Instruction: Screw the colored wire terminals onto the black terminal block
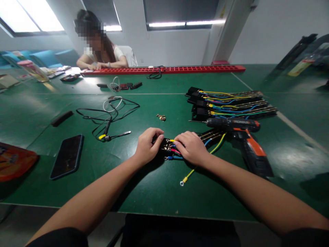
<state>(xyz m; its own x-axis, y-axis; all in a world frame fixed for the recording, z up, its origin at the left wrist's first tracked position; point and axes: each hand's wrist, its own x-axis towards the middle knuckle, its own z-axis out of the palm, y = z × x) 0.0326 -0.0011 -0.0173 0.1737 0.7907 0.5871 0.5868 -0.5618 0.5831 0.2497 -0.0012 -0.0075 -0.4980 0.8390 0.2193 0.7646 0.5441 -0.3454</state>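
Around the left end of a black wired strip (pixel 166 145), my left hand (pixel 148 145) is closed, thumb along its near side. My right hand (pixel 192 148) rests closed over the strip's wires, with thumb and fingers pinching by a yellow-sleeved ring terminal (pixel 170 140). A blue wire with a ring terminal (pixel 169 158) sticks out below the strip. A yellow-green wire (pixel 189 174) hangs loose toward me, ending in a ring terminal. Just beyond my hands lies a small pile of brass-coloured screws (pixel 161 117). Exactly what my right fingertips hold is partly hidden.
An orange-black cordless drill (pixel 248 140) lies right of my hands, before several wired black strips (pixel 228 104). Leftward are a phone (pixel 67 156), tangled black cable (pixel 110 118) and an orange bag (pixel 15 161). Across the green table, a person (pixel 102 51) sits near a long red rail (pixel 174 70).
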